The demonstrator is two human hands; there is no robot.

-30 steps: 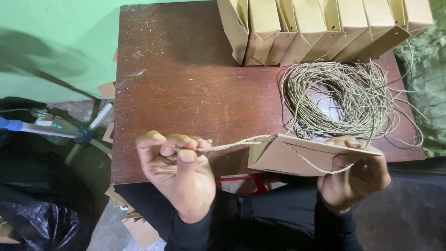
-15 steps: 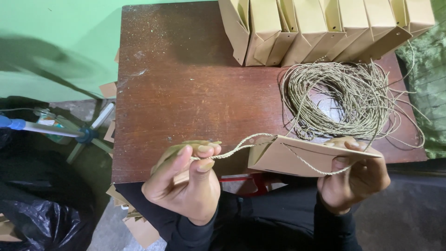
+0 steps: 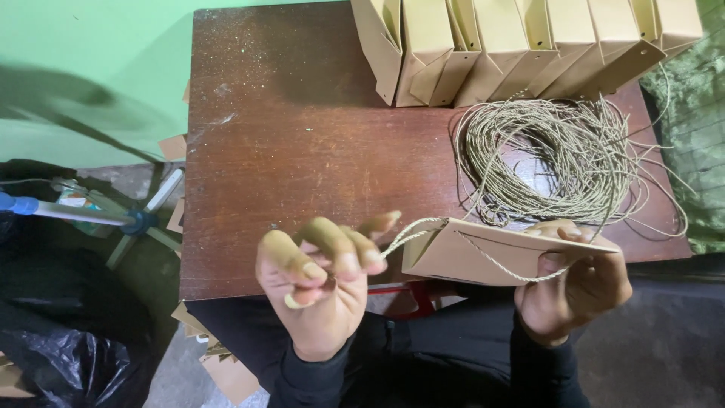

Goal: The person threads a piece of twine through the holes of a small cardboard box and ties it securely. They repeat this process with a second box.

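My right hand (image 3: 568,285) grips a flat brown paper bag (image 3: 483,253) at the near edge of the dark wooden table (image 3: 302,151). A thin twine cord (image 3: 411,230) runs out of the bag's left end to my left hand (image 3: 321,276). That hand's fingers curl shut on the cord's end. A second loop of cord hangs along the bag's near side. A loose coil of the same twine (image 3: 555,159) lies on the table just beyond the bag.
A row of several folded brown paper bags (image 3: 521,45) stands at the table's far right. Green cloth (image 3: 695,151) lies right of the table. A black plastic sack (image 3: 60,355), a metal stand (image 3: 136,219) and cardboard scraps (image 3: 219,363) are on the floor at left.
My left hand has turned and curled its fingers more tightly on the cord end, shifting slightly toward the bag. The right hand and bag have stayed put.
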